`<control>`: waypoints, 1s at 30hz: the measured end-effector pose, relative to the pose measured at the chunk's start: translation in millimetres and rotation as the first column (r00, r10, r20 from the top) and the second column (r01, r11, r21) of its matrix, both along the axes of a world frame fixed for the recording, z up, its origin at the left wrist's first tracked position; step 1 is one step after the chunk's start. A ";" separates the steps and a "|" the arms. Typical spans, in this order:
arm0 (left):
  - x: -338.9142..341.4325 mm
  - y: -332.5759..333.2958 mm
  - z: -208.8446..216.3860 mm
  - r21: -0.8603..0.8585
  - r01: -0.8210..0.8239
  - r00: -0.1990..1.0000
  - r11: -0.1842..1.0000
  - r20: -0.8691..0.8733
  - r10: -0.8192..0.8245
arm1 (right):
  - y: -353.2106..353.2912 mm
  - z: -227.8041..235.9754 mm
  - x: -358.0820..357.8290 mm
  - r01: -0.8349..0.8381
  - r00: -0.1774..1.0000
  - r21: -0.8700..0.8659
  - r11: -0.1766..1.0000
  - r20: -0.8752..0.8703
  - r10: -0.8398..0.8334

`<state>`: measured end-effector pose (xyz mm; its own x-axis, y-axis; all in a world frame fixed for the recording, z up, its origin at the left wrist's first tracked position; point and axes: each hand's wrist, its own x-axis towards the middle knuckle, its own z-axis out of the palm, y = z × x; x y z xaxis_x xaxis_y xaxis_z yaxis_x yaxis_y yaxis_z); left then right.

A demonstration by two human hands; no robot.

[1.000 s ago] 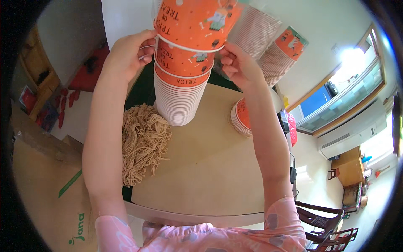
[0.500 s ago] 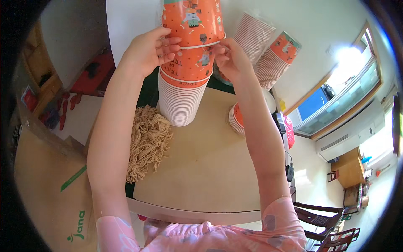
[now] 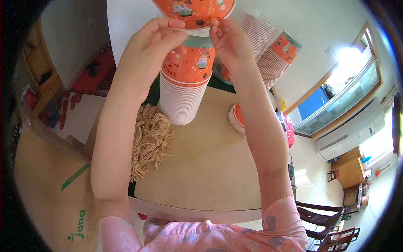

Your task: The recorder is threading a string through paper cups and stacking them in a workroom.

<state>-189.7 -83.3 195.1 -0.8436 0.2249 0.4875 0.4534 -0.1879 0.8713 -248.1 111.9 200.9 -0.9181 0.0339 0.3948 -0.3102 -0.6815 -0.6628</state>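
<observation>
A tall stack of paper cups (image 3: 180,101) stands bottom up on the table, its many white rims packed below an orange printed wall with a green band at the top. Above it hangs another orange printed paper cup (image 3: 195,14), tilted, its white rim apart from the stack's top. My left hand (image 3: 151,50) has its fingers at the left of that rim, the thumb lower in front of the green band. At the rim's right side, my right hand (image 3: 231,42) pinches with curled fingers. The cup's upper part lies outside the view.
A bundle of beige yarn (image 3: 151,143) lies left of the stack on the tan table (image 3: 201,168). A short cup stack (image 3: 237,119) sits by my right forearm. Behind are a plastic-wrapped white-rimmed stack (image 3: 256,33) and an orange-topped one (image 3: 279,59). A cardboard box (image 3: 50,180) stands lower left.
The upper cup has come up off the stack and tilted, baring the green band beneath it. Both my hands have risen with it.
</observation>
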 end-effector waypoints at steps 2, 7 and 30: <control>25.8 -14.6 -7.6 -0.002 -0.042 0.999 0.999 -0.031 0.042 | -9.3 7.2 16.2 -0.024 1.000 -0.030 0.999 0.006 0.024; 54.8 -48.1 -76.1 -0.029 -0.050 0.999 0.998 0.011 0.050 | 17.4 -3.1 87.4 0.016 0.995 0.169 0.986 -0.104 0.002; 115.5 -139.1 -302.2 -0.518 -0.564 0.737 0.643 0.035 0.675 | 23.6 -198.9 319.8 0.249 0.899 0.968 0.016 -0.225 -0.376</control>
